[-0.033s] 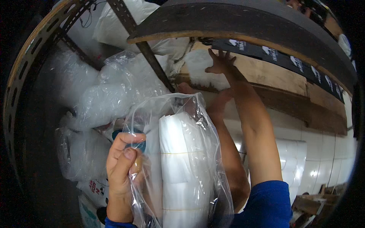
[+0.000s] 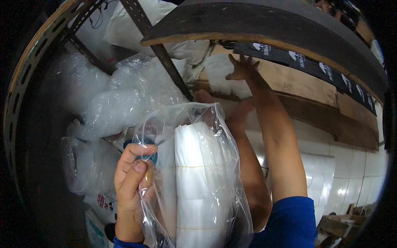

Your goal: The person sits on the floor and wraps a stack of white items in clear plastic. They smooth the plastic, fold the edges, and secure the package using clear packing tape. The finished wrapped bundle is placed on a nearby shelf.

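My left hand (image 2: 131,177) is closed, thumb against fingers, on the side of a large clear plastic bag (image 2: 159,113). Inside the bag, or behind its film, lies a long white bundle (image 2: 192,165) of what looks like folded plastic, with thin yellowish bands around it. A teal round object (image 2: 149,158) shows at my left fingers; I cannot tell whether they hold it. Farther off, beneath a dark shelf, my right hand (image 2: 243,69) is stretched out with fingers spread. It is over or beside a white, soft-looking packet (image 2: 225,76), and I cannot tell whether they touch.
Clear plastic bundles (image 2: 120,97) are heaped to the left. A dark shelf board (image 2: 248,25) overhangs my right hand, with a slanting metal post (image 2: 167,62) at its left. Cardboard (image 2: 297,78) and a black printed strip (image 2: 304,62) lie beneath. My bare leg (image 2: 250,177) is between my arms.
The view has shifted very slightly. Both hands keep the same pose, the left on the bag and the right spread.
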The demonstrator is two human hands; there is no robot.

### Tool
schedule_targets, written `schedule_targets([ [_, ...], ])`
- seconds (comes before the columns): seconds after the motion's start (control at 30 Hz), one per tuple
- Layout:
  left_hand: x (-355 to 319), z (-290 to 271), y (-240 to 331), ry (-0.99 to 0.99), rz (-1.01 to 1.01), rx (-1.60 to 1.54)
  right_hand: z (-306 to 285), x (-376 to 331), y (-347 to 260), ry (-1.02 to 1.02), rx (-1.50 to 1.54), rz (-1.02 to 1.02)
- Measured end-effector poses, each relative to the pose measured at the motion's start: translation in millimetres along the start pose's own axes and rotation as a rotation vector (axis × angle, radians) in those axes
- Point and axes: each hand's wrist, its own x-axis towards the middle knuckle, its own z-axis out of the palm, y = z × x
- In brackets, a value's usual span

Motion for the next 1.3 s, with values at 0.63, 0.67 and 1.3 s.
schedule_targets([
  [0.63, -0.5, -6.4, 0.3, 0.108, 0.094, 0.089, 47.9, 18.7, 42.2, 0.363, 0.117, 0.121],
  [0.67, -1.0, -6.4, 0.2, 0.126, 0.091, 0.084, 46.4, 19.5, 43.0, 0.340, 0.143, 0.139],
  [1.3, -8.9, -15.2, 8.3, 0.068, 0.037, 0.030, 29.5, -13.7, 69.1, 0.095, 0.283, 0.390],
])
